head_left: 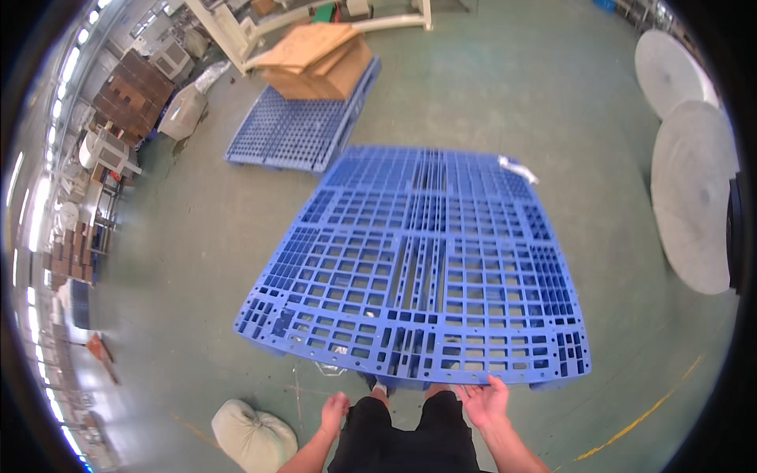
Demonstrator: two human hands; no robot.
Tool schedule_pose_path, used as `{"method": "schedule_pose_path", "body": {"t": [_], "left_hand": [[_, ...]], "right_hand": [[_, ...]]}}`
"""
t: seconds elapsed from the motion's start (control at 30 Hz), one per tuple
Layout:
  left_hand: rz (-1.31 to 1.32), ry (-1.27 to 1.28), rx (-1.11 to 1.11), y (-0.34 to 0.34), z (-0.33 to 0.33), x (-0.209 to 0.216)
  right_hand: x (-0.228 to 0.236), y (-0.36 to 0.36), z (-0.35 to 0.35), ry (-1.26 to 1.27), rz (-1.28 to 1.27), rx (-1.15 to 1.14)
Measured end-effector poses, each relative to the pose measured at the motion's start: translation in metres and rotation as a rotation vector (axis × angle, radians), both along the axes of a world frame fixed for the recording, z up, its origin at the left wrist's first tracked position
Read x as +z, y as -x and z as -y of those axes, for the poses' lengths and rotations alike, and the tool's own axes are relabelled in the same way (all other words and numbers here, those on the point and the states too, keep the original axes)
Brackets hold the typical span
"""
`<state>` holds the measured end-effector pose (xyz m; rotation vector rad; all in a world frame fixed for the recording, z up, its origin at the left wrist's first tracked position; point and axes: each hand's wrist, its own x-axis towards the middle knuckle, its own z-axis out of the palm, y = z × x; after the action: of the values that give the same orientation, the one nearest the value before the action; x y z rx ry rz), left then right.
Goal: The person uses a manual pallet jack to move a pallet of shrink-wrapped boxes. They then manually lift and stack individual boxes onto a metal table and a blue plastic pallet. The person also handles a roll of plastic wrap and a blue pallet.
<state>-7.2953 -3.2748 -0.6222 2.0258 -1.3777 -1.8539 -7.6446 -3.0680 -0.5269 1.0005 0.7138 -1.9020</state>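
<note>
Pinching the near rim (pixel 445 380) of a blue pallet (pixel 426 235), centre of the frame — right hand (pixel 484 400) only.
The right hand closes on the rim at lower centre-right; the left hand (pixel 334 411), lower centre, is curled apart from it, and whether it holds anything I cannot tell. The lattice looks stiff, probably bulky and fairly heavy, perhaps slippery — best held by the rim, one hand toward each lower corner.
</note>
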Motion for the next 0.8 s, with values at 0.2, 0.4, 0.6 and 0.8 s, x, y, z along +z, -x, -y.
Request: {"method": "schedule_pose_path", "body": {"t": [0.2,0.4,0.6,0.8], "left_hand": [[-1.234,0.013,0.294,0.08,0.123,-0.023],[-1.289,-0.099,0.241,0.166,0.177,0.064],[-1.069,0.085,0.479,0.266,0.202,0.154],[-0.9,0.21,0.498,0.352,0.233,0.215]], "right_hand": [[0.034,-0.01,0.003,0.076,-0.248,-0.005],[0.06,-0.016,0.017,0.206,-0.527,-0.146],[0.129,0.05,-0.007,0.004,-0.814,0.138],[0.095,0.204,-0.205,-1.91,-1.416,0.34]]}}
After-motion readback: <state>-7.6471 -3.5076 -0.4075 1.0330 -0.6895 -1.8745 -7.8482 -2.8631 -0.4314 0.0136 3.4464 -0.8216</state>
